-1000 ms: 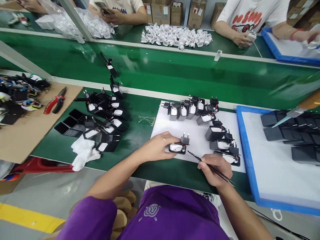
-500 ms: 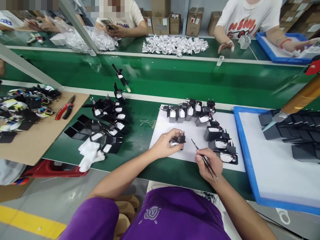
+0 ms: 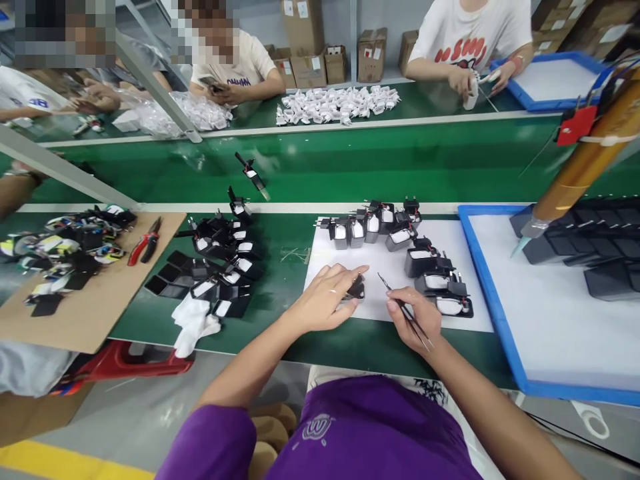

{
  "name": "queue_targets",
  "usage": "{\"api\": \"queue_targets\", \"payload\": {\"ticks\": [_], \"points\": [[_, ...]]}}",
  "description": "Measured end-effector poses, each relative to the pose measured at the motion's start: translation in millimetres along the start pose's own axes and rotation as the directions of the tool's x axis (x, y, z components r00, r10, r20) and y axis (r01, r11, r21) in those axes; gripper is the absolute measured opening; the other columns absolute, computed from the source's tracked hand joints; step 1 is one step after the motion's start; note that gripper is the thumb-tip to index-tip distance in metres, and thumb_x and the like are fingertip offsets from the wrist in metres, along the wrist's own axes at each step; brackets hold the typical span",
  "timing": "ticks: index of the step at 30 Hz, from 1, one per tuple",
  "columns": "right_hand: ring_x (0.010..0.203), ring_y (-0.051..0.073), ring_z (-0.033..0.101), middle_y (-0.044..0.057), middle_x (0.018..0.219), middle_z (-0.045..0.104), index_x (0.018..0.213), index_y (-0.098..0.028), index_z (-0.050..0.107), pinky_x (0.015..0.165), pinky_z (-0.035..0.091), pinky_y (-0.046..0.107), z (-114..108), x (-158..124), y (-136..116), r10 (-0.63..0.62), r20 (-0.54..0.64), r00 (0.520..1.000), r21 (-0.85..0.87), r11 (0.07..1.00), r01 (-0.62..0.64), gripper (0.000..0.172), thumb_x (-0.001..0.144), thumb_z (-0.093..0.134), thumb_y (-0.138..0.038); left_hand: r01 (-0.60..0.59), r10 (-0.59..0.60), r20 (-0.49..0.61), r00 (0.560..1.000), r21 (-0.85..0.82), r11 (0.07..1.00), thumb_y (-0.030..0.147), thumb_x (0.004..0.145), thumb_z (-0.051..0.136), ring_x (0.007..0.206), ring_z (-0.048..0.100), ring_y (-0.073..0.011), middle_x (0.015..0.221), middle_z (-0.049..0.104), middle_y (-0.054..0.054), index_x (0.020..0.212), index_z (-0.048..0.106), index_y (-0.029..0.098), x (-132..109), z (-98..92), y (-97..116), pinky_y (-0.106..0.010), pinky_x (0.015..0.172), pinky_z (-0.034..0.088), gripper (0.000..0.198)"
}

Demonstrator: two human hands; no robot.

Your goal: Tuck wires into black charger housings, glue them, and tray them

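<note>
My left hand is curled round a small black power adapter on a white sheet, with fingers and thumb on either side of it. Part of the adapter is hidden under the fingers. In my right hand are dark tweezers, held like a pen, their tips pointing up and left, apart from the adapter. Beyond and to the right of my hands, several black adapters with white inserts and red wires stand in a curved row on the sheet.
More black adapters and a white glove lie left. Red-handled pliers rest on a brown board. A blue-rimmed tray with black cases is right, under a hanging amber dispenser. Co-workers sit across the green divider.
My left hand has shifted over the adapter, its fingers now covering more of it. The tweezers stay in my right hand. The view has tilted up slightly, and a co-worker's hands have come together.
</note>
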State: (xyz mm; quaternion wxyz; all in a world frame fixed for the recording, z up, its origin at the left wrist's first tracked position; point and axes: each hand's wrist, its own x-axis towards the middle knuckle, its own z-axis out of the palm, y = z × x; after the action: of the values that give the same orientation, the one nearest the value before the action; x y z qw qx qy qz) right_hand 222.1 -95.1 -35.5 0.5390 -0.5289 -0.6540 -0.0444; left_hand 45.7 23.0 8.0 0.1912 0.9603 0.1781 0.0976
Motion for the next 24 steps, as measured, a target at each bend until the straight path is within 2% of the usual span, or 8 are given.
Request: {"api": "queue_targets", "payload": {"ticks": [2, 4, 9, 18, 24], "points": [[0.056, 0.012, 0.059, 0.001, 0.072, 0.065, 0.104, -0.021, 0.054, 0.051, 0.046, 0.024, 0.4, 0.6, 0.5, -0.003, -0.001, 1.000, -0.002, 1.000, 0.003, 0.016, 0.090, 0.053, -0.014, 0.021, -0.021, -0.014, 1.000, 0.001, 1.000, 0.029, 0.096, 0.038, 0.100, 0.054, -0.0242, 0.110, 0.062, -0.011, 0.143, 0.033, 0.016, -1.2, -2.5, 1.7, -0.039, 0.089, 0.045, 0.049], [0.054, 0.011, 0.058, 0.000, 0.069, 0.063, 0.103, -0.021, 0.054, 0.050, 0.046, 0.023, 0.6, 1.4, 0.6, -0.001, 0.003, 1.000, -0.003, 1.000, 0.001, 0.015, 0.090, 0.052, -0.014, 0.030, -0.029, -0.049, 0.998, 0.021, 0.999, 0.032, 0.099, 0.035, 0.097, 0.056, -0.0228, 0.107, 0.063, -0.011, 0.141, 0.037, 0.016, -1.7, -1.2, 2.4, -0.037, 0.088, 0.046, 0.045], [0.054, 0.011, 0.057, 0.000, 0.069, 0.063, 0.104, -0.019, 0.054, 0.050, 0.045, 0.023, 0.6, 3.0, 0.3, -0.013, -0.003, 1.000, 0.006, 1.000, 0.013, 0.015, 0.090, 0.053, -0.013, 0.039, -0.033, -0.091, 0.995, 0.060, 0.997, 0.040, 0.096, 0.046, 0.086, 0.062, -0.0208, 0.096, 0.065, -0.009, 0.125, 0.052, 0.015, -2.8, 5.4, 2.5, -0.032, 0.081, 0.050, 0.039], [0.058, 0.012, 0.060, 0.002, 0.073, 0.065, 0.105, -0.018, 0.056, 0.053, 0.046, 0.023, 1.5, 5.4, -0.2, -0.014, 0.029, 0.999, 0.043, 0.999, 0.013, 0.018, 0.088, 0.054, -0.011, 0.024, -0.029, -0.072, 0.997, -0.067, 0.997, 0.044, 0.092, 0.052, 0.084, 0.060, -0.0194, 0.091, 0.063, -0.008, 0.110, 0.057, 0.016, 0.7, 9.1, -5.5, -0.029, 0.076, 0.049, 0.033], [0.059, 0.011, 0.059, 0.002, 0.074, 0.064, 0.106, -0.019, 0.055, 0.054, 0.045, 0.023, 0.7, 2.1, 0.1, -0.014, 0.055, 0.998, 0.048, 0.999, 0.012, 0.019, 0.089, 0.054, -0.012, 0.007, -0.010, -0.032, 0.999, -0.086, 0.996, 0.043, 0.093, 0.048, 0.086, 0.054, -0.0209, 0.092, 0.062, -0.008, 0.111, 0.055, 0.017, 4.6, 10.1, -11.1, -0.032, 0.078, 0.047, 0.032]]}}
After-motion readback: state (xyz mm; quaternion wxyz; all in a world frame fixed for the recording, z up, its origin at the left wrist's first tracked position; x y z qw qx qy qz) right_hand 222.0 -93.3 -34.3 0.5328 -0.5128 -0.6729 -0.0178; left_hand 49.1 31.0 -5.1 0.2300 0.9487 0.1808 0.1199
